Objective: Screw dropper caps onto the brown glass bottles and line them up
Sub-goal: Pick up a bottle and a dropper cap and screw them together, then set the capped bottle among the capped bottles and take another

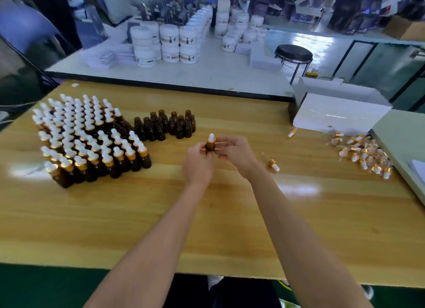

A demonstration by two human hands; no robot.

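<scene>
From the head camera, both hands meet above the middle of a glossy, yellow-grained wooden table (207, 215). The left hand (197, 163) has its fingers curled round the dark body of a small brown glass bottle (209, 147), held upright just off the tabletop. The right hand (234, 156) comes in from the other side, its fingertips pinching the dropper cap (211, 138) at the shiny gold collar, below the rounded white rubber bulb. How far the cap is screwed on cannot be told

To the left stands a tight block of capped bottles (92, 142) in slanting rows, all amber glass under gold rings and white bulbs. Just beside its far right corner is a smaller cluster of open bottles (165, 123), cylindrical with narrow bare necks. Right of the hands a single loose cap (273, 165) lies on its side with its thin glass pipette showing, and another cap (292, 132) lies farther back. Well apart, near the right edge, is a scattered heap of caps (365, 153)

Behind that heap a glossy white cardboard box (340, 110) sits at the table's far corner. Beyond, a white worktable (207, 71) carries stacked round white jars (170, 43) with labels, and a black round-seated stool (294, 53) stands to its right
</scene>
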